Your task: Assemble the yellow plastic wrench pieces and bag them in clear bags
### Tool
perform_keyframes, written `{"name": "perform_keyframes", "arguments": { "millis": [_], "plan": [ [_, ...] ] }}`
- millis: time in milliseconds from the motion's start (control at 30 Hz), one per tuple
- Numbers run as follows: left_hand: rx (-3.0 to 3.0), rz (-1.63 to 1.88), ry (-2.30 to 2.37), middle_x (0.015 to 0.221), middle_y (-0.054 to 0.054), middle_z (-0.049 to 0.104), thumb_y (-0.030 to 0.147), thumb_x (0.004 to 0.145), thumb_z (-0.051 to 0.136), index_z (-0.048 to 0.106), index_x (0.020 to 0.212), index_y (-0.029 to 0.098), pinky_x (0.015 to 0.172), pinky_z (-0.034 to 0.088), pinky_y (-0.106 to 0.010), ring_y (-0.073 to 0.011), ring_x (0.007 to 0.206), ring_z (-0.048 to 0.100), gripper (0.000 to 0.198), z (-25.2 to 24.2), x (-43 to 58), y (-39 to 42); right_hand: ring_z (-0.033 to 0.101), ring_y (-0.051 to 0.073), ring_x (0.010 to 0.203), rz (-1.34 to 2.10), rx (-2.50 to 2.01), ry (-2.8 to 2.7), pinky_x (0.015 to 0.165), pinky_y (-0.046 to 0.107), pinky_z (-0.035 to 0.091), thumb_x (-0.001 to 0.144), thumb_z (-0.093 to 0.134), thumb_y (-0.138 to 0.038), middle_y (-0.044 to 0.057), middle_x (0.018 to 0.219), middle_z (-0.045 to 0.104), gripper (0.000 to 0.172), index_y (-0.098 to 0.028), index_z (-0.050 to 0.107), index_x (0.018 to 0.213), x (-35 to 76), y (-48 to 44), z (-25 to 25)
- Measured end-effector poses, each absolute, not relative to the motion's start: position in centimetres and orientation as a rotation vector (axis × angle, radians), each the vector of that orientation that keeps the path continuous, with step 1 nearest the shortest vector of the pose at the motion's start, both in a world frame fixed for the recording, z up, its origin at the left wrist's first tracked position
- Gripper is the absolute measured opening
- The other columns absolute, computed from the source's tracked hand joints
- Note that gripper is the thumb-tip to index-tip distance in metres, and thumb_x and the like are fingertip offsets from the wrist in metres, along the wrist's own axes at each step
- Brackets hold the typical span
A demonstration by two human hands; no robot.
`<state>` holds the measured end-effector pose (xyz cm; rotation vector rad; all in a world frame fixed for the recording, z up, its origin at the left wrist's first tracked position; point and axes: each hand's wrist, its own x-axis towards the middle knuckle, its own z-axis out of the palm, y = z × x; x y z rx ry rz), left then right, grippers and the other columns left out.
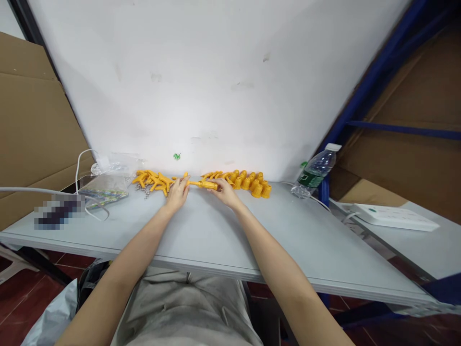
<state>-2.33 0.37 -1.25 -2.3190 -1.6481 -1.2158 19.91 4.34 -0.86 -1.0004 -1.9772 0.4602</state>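
Between my two hands lies a yellow plastic piece (208, 184), with a thin ridged shaft at the left and a thicker ribbed part at the right. My left hand (177, 194) is closed around its thin end. The fingers of my right hand (225, 193) grip the ribbed end. To the left sits a pile of yellow branched plastic parts (153, 180) with small metal chains (147, 192). Beyond my right hand are yellow curved parts (215, 175) and rows of yellow ribbed cups (256, 187).
A grey table (216, 230) backs onto a white panel (216, 96). At the right a water bottle (317, 168) leans near a blue post, with a white power strip (396, 216) beyond. Plastic bags (104, 190), a white cable (77, 168) and a blurred dark object (59, 211) lie left.
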Motion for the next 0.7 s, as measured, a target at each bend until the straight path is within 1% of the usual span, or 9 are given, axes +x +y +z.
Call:
{"name": "perform_keyframes", "arguments": {
  "millis": [167, 300, 400, 533, 600, 700],
  "plan": [
    [-2.334, -1.218, -1.655, 0.118, -0.012, 0.054, 0.023, 0.094, 0.039, 0.049, 0.136, 0.020, 0.097, 0.045, -0.034, -0.0209, 0.105, 0.057, 0.043, -1.24, -2.28, 0.23, 0.057, 0.024, 0.091, 0.441, -1.031, -1.996, 0.082, 0.040, 0.048, 0.080, 0.066, -0.034, 0.010, 0.105, 0.061, 0.035, -0.020, 0.067, 0.112, 19.95, 4.25, -0.82],
    [-2.313, -1.200, -1.713, 0.119, -0.011, 0.054, 0.023, 0.093, 0.040, 0.049, 0.135, 0.023, 0.096, 0.045, -0.034, -0.0209, 0.105, 0.058, 0.043, -1.21, -2.21, 0.13, 0.057, 0.025, 0.097, 0.488, -1.013, -2.009, 0.084, 0.041, 0.048, 0.080, 0.065, -0.031, 0.011, 0.108, 0.061, 0.037, -0.019, 0.065, 0.115, 19.87, 4.08, -0.79],
    [-2.300, -1.195, -1.743, 0.121, -0.012, 0.053, 0.022, 0.093, 0.040, 0.051, 0.134, 0.022, 0.095, 0.046, -0.034, -0.0219, 0.106, 0.058, 0.042, -1.20, -2.16, 0.08, 0.057, 0.026, 0.099, 0.524, -1.022, -2.022, 0.085, 0.041, 0.049, 0.080, 0.065, -0.029, 0.012, 0.110, 0.060, 0.038, -0.017, 0.064, 0.116, 19.80, 3.90, -0.70],
    [-2.298, -1.193, -1.718, 0.119, -0.012, 0.053, 0.022, 0.093, 0.041, 0.055, 0.130, 0.021, 0.093, 0.047, -0.035, -0.0217, 0.102, 0.059, 0.040, -1.39, -2.23, 0.25, 0.059, 0.025, 0.104, 0.648, -0.942, -1.963, 0.089, 0.041, 0.049, 0.076, 0.068, -0.030, 0.014, 0.122, 0.056, 0.049, -0.018, 0.056, 0.122, 19.87, 3.77, -0.63],
    [-2.284, -1.215, -1.689, 0.117, -0.012, 0.054, 0.022, 0.092, 0.042, 0.056, 0.128, 0.021, 0.090, 0.048, -0.035, -0.0210, 0.098, 0.060, 0.038, -1.60, -2.36, 0.49, 0.061, 0.023, 0.103, 0.802, -0.866, -1.883, 0.088, 0.041, 0.051, 0.074, 0.071, -0.034, 0.013, 0.125, 0.054, 0.051, -0.019, 0.053, 0.119, 19.99, 3.71, -0.51],
    [-2.264, -1.265, -1.628, 0.113, -0.011, 0.055, 0.022, 0.092, 0.044, 0.058, 0.125, 0.021, 0.089, 0.049, -0.035, -0.0206, 0.095, 0.060, 0.036, -1.94, -2.60, 0.90, 0.066, 0.022, 0.094, 0.999, -0.820, -1.760, 0.084, 0.040, 0.053, 0.069, 0.075, -0.043, 0.010, 0.114, 0.061, 0.048, -0.020, 0.054, 0.104, 20.18, 3.33, 0.03]
  ]
}}
